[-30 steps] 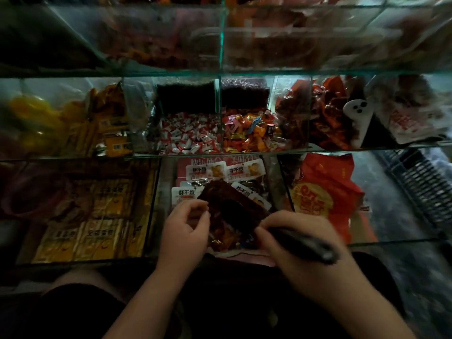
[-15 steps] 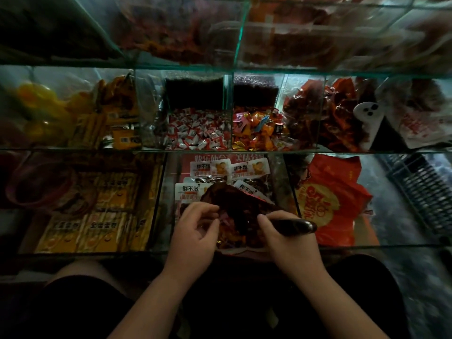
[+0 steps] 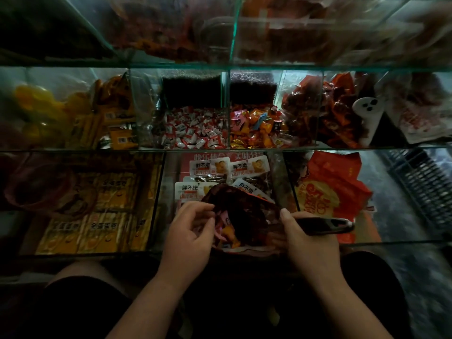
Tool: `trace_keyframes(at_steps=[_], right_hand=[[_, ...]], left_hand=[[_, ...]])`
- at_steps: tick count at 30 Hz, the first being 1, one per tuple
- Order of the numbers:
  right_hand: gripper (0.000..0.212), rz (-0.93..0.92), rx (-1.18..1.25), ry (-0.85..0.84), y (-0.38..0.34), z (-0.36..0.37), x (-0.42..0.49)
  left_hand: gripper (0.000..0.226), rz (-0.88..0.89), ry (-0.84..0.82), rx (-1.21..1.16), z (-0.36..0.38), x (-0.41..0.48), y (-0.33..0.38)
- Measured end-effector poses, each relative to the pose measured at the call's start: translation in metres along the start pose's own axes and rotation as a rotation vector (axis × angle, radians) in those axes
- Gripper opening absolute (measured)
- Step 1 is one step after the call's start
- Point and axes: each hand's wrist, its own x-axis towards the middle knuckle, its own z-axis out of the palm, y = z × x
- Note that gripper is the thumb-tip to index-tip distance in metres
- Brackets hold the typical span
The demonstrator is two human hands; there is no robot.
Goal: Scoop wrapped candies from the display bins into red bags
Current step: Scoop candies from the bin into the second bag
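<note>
Right in front of me: a red bag [image 3: 244,211] with its mouth open, above the near middle bin of the glass case [image 3: 220,150].
Left hand [image 3: 188,236]: my thumb and fingers pinch the left edge of the bag's mouth.
Right hand [image 3: 308,243]: my fingers wrap round a black handle [image 3: 325,225] that sticks out to the right. The hand is at the right edge of the bag's mouth, but I cannot tell if it grips the bag too.
Inside the bag: something orange shows low down. The rest is too dark to tell.
Under the bag: white snack packets [image 3: 212,167] with dark nuts.
Near left bin: flat yellow packs [image 3: 97,211] in rows.
Near right bin: a heap of red bags [image 3: 330,187] with a yellow round mark.
Middle row: little white and red candies [image 3: 195,133], and just beside them on the right, orange and pink candies [image 3: 256,130].
Far right: a black crate [image 3: 425,184].
</note>
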Motion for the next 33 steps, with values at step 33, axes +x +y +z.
trace_keyframes(at_steps=[33], right_hand=[[0.017, 0.009, 0.374, 0.016, -0.046, -0.061, -0.025]], left_hand=[[0.056, 0.036, -0.249, 0.562, 0.034, 0.015, 0.013]])
